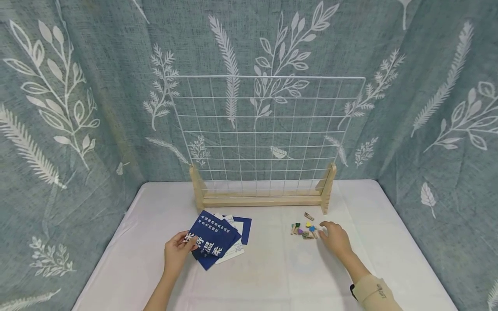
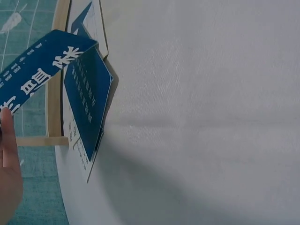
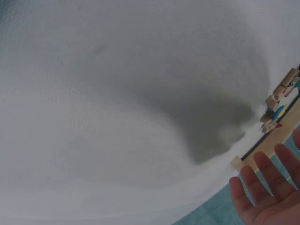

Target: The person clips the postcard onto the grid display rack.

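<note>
Card (image 1: pixel 215 232) in L fingers (image 1: pixel 179 238): head/L-wrist cams only

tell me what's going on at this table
A person's left hand holds a dark blue card with white lettering, over a loose pile of blue and white cards on the white-covered table. The right hand is beside a small cluster of clothespins, some with colored pieces, and its fingers are extended with no clothespin visibly gripped. Behind both, a white wire grid stands upright in a wooden base.
</note>
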Action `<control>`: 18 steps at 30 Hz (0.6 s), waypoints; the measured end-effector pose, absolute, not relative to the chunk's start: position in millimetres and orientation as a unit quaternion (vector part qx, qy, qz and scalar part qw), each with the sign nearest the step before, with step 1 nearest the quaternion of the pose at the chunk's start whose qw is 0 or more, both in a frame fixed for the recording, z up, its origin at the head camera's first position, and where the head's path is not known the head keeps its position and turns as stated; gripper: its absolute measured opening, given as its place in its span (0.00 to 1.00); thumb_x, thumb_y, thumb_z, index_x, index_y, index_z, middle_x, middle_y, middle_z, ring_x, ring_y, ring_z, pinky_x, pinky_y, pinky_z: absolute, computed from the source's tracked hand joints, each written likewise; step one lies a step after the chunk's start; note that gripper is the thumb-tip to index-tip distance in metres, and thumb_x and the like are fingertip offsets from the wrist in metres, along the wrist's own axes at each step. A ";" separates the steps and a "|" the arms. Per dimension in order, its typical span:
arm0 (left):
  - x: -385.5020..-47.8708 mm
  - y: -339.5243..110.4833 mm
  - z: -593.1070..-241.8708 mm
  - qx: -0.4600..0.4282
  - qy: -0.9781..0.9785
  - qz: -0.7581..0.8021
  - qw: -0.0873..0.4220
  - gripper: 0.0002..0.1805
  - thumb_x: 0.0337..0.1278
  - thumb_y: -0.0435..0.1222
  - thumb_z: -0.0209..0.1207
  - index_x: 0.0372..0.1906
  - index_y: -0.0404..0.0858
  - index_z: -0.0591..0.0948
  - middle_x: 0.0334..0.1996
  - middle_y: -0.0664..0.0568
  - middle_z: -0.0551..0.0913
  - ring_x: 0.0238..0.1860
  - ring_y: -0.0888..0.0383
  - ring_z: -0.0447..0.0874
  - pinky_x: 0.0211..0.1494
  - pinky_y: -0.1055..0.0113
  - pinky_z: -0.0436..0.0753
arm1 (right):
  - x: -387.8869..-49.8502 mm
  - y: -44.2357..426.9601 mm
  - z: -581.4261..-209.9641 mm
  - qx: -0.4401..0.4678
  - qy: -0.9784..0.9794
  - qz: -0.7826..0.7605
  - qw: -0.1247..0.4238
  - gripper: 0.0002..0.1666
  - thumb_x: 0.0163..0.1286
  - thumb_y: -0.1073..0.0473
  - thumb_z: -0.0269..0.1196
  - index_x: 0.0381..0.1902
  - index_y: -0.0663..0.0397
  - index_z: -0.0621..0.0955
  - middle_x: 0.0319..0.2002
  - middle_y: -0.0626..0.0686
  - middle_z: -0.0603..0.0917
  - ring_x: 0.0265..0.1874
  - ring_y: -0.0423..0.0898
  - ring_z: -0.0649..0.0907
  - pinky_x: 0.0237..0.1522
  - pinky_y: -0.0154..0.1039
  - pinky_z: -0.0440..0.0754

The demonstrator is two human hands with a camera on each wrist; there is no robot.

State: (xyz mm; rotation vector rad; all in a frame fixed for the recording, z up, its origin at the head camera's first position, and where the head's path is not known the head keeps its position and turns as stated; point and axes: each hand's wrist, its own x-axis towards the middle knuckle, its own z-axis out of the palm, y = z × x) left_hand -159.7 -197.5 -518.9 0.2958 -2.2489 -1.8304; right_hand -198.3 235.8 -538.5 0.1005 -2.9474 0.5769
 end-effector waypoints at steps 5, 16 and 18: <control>-158.2 -192.9 -520.2 0.108 -0.793 -0.586 0.126 0.17 0.49 0.24 0.64 0.44 0.18 0.77 0.34 0.32 0.83 0.23 0.76 0.75 0.28 0.83 0.77 | -201.8 237.1 -542.7 0.031 -0.978 0.199 0.058 0.13 0.60 0.64 0.63 0.41 0.68 0.81 0.39 0.68 0.84 0.38 0.64 0.82 0.39 0.54 0.81; -157.3 -180.8 -522.3 0.089 -0.781 -0.606 0.125 0.13 0.48 0.26 0.66 0.36 0.18 0.79 0.26 0.42 0.85 0.22 0.74 0.76 0.29 0.81 0.80 | -207.9 237.9 -547.5 0.004 -0.971 0.231 0.056 0.12 0.61 0.64 0.61 0.38 0.71 0.80 0.31 0.64 0.82 0.32 0.57 0.80 0.35 0.51 0.80; -155.4 -178.1 -523.4 0.086 -0.781 -0.608 0.113 0.14 0.49 0.26 0.65 0.38 0.17 0.79 0.31 0.35 0.85 0.25 0.75 0.77 0.32 0.81 0.80 | -209.1 237.6 -549.8 -0.001 -0.970 0.237 0.058 0.12 0.61 0.64 0.61 0.37 0.71 0.79 0.29 0.63 0.81 0.30 0.56 0.80 0.34 0.50 0.80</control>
